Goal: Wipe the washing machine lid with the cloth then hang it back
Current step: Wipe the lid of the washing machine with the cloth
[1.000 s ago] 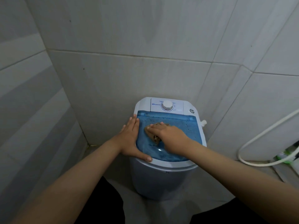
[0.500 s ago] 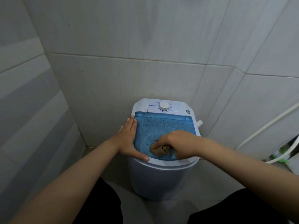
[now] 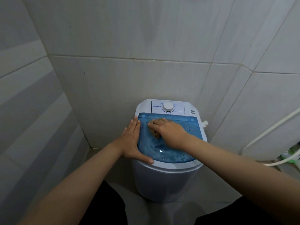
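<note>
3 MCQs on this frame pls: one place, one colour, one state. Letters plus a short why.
1. Where does the cloth lie?
A. on the floor
B. on the lid, near the back, under the right hand
C. hung on the wall

2. What colour is the lid?
A. translucent blue
B. red
C. black

3. How is the left hand placed?
A. holding the hose
B. turning the dial
C. flat, fingers straight, on the lid's left edge

Answers:
1 B: the brown cloth peeks out beneath the right hand, close to the control panel.
2 A: the lid is see-through blue, set in the white washing machine.
3 C: its fingers lie straight along the rim and its thumb rests on the front edge.
</note>
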A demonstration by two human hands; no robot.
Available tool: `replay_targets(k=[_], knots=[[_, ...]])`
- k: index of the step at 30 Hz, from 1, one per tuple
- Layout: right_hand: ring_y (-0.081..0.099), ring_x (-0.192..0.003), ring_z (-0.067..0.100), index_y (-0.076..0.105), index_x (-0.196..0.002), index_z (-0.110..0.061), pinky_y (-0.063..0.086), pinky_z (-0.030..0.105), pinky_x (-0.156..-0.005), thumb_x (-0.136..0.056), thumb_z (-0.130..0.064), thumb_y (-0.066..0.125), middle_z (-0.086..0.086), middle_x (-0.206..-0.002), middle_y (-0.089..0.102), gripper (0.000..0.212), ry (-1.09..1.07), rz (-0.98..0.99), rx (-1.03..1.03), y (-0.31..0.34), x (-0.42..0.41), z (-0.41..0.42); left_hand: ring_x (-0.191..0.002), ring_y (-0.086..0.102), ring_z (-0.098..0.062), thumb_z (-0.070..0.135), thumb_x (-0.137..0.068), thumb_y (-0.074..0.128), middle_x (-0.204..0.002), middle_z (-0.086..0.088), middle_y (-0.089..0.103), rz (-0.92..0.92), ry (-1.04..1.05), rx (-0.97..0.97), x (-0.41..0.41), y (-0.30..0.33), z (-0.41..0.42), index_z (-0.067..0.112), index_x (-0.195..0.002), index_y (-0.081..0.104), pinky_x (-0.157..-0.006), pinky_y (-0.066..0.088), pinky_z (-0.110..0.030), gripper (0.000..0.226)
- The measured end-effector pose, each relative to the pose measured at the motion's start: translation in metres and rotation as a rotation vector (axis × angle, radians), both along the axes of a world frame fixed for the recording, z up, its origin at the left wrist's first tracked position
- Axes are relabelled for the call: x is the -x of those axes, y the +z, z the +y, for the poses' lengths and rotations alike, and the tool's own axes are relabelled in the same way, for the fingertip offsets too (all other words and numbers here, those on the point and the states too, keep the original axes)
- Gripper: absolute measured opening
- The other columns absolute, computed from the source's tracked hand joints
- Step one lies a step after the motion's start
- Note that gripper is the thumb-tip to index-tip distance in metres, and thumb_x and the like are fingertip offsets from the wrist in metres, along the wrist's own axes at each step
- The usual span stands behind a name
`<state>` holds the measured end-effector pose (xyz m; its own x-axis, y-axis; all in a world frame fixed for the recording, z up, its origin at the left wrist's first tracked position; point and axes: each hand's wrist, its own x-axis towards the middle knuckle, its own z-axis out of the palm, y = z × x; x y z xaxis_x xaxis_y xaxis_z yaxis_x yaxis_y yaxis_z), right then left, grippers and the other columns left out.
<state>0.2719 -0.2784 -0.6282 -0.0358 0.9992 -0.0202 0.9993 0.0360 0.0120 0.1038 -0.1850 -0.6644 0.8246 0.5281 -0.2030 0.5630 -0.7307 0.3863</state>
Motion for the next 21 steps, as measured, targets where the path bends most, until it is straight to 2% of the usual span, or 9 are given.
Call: replay_targets(k=[3,9,14,16,21], knots=[[0.037,-0.135,0.027,0.036,-0.142,-0.023,0.034,0.041,-0.112,-0.086,-0.003,0.055,0.002,-0.149,0.04,0.062,0.108,0.017,0.026,0.0,-0.001,-0.013,-0.139,-0.033,-0.019,0.087,-0.038,0.063,-0.15,-0.003,-0.04,-0.001,0.0,-0.005,0.001,0.0,0.0,0.009,-0.144,-0.028,-0.118,-0.007,-0.047,0.16],[0.028,-0.141,0.021,0.035,-0.142,-0.032,0.047,0.043,-0.099,-0.094,-0.009,0.045,-0.008,-0.151,0.036,0.055,0.245,-0.032,0.12,0.013,-0.013,-0.041,-0.139,-0.031,-0.019,0.088,-0.037,0.062,-0.15,-0.004,-0.039,0.01,-0.001,-0.011,0.0,0.001,-0.002,0.009,-0.144,-0.028,-0.118,-0.006,-0.048,0.16],[0.024,-0.143,0.018,0.042,-0.137,-0.037,0.049,0.047,-0.095,-0.084,0.002,0.05,-0.013,-0.15,0.035,0.066,0.282,-0.01,0.205,0.019,-0.033,-0.042,-0.14,-0.03,-0.019,0.088,-0.038,0.063,-0.151,-0.003,-0.039,0.013,0.008,-0.019,0.0,0.001,-0.002,0.01,-0.144,-0.028,-0.118,-0.006,-0.047,0.16],[0.025,-0.142,0.018,0.047,-0.133,-0.037,0.049,0.048,-0.094,-0.079,0.005,0.054,-0.012,-0.149,0.038,0.069,0.293,0.015,0.219,0.019,-0.039,-0.04,-0.14,-0.03,-0.018,0.089,-0.036,0.062,-0.151,-0.003,-0.039,0.014,0.014,-0.02,-0.001,0.0,-0.002,0.01,-0.144,-0.028,-0.118,-0.006,-0.048,0.161],[0.038,-0.132,0.022,0.057,-0.126,-0.03,0.046,0.045,-0.099,-0.075,0.001,0.059,-0.006,-0.141,0.047,0.06,0.321,-0.006,0.218,0.018,-0.039,-0.037,-0.14,-0.031,-0.018,0.089,-0.036,0.062,-0.15,-0.002,-0.04,0.012,0.012,-0.019,0.0,-0.001,-0.002,0.011,-0.144,-0.028,-0.118,-0.008,-0.047,0.161]])
